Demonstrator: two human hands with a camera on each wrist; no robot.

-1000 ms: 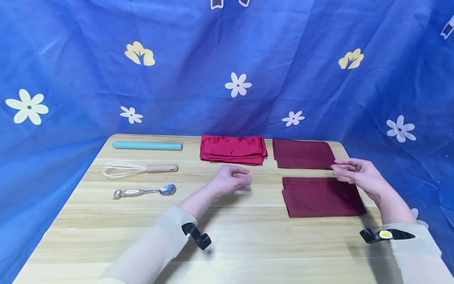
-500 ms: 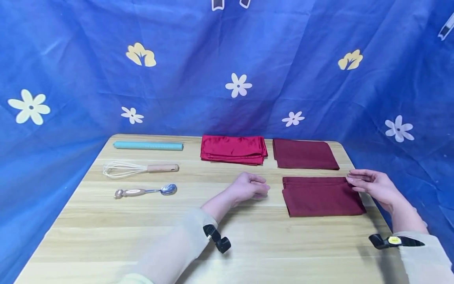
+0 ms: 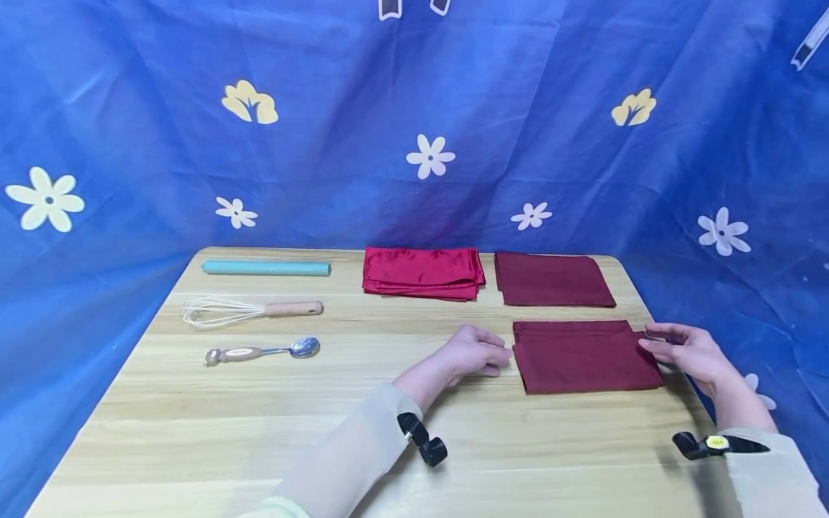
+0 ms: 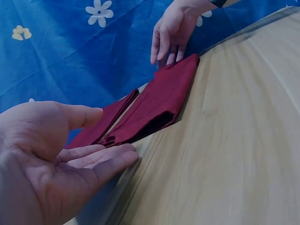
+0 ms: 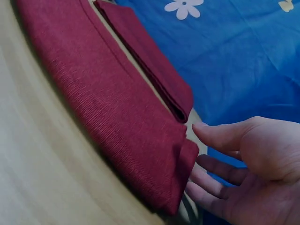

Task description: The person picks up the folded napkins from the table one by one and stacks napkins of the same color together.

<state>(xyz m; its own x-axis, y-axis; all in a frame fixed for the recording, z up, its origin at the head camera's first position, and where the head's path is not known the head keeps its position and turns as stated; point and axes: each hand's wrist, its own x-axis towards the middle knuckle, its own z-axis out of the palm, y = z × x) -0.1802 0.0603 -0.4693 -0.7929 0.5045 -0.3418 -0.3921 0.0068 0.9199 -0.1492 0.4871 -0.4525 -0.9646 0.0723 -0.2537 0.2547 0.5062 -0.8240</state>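
- The near dark red cloth (image 3: 586,363) lies folded flat at the right of the tabletop (image 3: 214,424), between the two hands, with a narrow strip of lower layer showing past its back edge; the upper layers seem simply to be folded short of it.
- The left hand (image 3: 476,352) sits just beside the cloth's left end, palm turned towards it. Its fingers are extended and the thumb stands apart, pinching nothing; whether the fingertips touch the fabric I cannot tell.
- The right hand (image 3: 689,356) is at the opposite end, fingers slightly bent, with a gap between thumb and fingers. The thumb is beside a corner and the fingers lie near the folded end; light contact is possible, but no grip shows.
- Placing one hand at each short end probably suits a soft, layered thing, since both ends can then be steadied evenly.
- The far dark red cloth (image 3: 553,280) lies behind, separated by a strip of wood, and the shiny red cloth (image 3: 421,270) lies to its left; the spacing likely keeps the folded cloths distinct.
- At the left, the teal rod (image 3: 267,268), whisk (image 3: 288,309) and spoon (image 3: 304,348) lie in roughly parallel rows, presumably for tidiness, well apart from both hands.
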